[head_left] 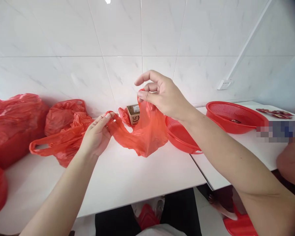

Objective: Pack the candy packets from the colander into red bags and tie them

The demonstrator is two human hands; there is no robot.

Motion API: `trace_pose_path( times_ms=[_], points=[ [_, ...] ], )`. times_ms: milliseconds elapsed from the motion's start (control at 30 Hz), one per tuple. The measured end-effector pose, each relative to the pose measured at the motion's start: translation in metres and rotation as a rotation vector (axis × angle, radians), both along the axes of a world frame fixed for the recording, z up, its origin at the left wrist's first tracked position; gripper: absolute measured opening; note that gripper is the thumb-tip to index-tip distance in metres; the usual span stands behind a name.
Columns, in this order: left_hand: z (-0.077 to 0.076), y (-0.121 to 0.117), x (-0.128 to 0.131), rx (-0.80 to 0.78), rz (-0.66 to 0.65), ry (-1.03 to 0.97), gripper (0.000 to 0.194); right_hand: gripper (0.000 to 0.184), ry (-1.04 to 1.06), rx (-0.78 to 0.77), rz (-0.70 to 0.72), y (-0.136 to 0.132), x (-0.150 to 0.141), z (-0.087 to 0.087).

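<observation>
A thin red plastic bag [147, 131] hangs above the white table, stretched between my two hands. My left hand [98, 132] pinches one handle of it at the left. Higher up, my right hand [159, 93] grips the other handle between thumb and fingers, its index finger held away from the bag. The bag sags in the middle and looks light; its inside is hidden. Left of it, a bunched red bag [68, 137] lies on the table close to my left hand. Behind the held bag stands a small cardboard box [133, 114] with printed letters, partly covered.
Large red bags [17, 121] fill the table's left side. A red mesh basket [180, 136] sits behind my right forearm, with another red basket [236, 116] farther right. Small packets [275, 113] lie beyond. Another person's arm [291, 162] is at the right edge. A wall socket [225, 84] is above.
</observation>
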State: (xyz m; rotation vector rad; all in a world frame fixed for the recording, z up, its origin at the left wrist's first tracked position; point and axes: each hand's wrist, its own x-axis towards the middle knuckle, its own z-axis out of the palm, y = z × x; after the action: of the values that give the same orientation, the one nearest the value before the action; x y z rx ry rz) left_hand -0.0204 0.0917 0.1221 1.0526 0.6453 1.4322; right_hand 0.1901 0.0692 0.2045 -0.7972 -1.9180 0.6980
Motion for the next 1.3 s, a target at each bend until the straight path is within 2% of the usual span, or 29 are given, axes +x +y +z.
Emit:
trace_pose_path(
  times_ms=[133,200,300,400,467,533,633,733,833,900,933,1000,1133,1233,1300],
  points=[
    [-0.014,0.006,0.0,-0.05,-0.022,-0.033,0.01,0.017,-0.008,-0.008,0.043,0.009,-0.022,-0.002],
    [-0.014,0.005,-0.003,-0.054,-0.044,-0.047,0.009,0.019,0.041,0.004,-0.021,0.017,-0.016,-0.005],
    [-0.008,0.002,-0.012,-0.026,0.002,-0.105,0.004,0.019,0.143,-0.025,-0.21,0.03,0.016,-0.015],
    [0.002,-0.006,-0.013,0.038,0.077,-0.118,0.005,0.021,0.147,-0.195,-0.244,0.035,0.054,-0.033],
    [0.009,-0.012,-0.007,0.078,0.036,-0.038,0.009,0.022,0.126,-0.269,-0.237,0.032,0.07,-0.043],
    [0.015,-0.016,0.002,0.099,-0.068,0.089,0.018,0.019,0.072,-0.255,-0.258,0.024,0.076,-0.045],
    [0.025,-0.012,0.014,0.08,-0.23,0.323,0.044,0.009,-0.044,-0.16,-0.241,0.01,0.069,-0.032],
    [0.03,0.001,0.026,0.069,-0.353,0.603,0.059,0.005,-0.18,-0.104,-0.051,0.002,0.046,-0.009],
    [0.032,0.014,0.041,0.136,-0.46,0.798,0.045,0.007,-0.304,-0.029,0.187,0.005,0.014,0.006],
    [0.032,0.02,0.049,0.182,-0.486,0.854,0.027,0.009,-0.321,0.049,0.219,0.011,-0.003,0.008],
    [0.031,0.022,0.051,0.186,-0.48,0.855,0.023,0.009,-0.309,0.084,0.19,0.014,-0.007,0.006],
    [0.029,0.026,0.051,0.135,-0.445,0.782,0.027,0.012,-0.276,0.103,0.099,0.021,-0.007,-0.002],
    [0.021,0.029,0.04,-0.004,-0.384,0.628,0.033,0.031,-0.3,-0.046,0.058,0.029,0.016,-0.032],
    [0.016,0.028,0.035,-0.071,-0.407,0.611,0.035,0.019,-0.252,-0.108,0.034,0.024,0.027,-0.047],
    [0.015,0.026,0.034,-0.102,-0.436,0.59,0.034,0.011,-0.121,-0.105,0.014,0.011,0.028,-0.047]
  ],
)
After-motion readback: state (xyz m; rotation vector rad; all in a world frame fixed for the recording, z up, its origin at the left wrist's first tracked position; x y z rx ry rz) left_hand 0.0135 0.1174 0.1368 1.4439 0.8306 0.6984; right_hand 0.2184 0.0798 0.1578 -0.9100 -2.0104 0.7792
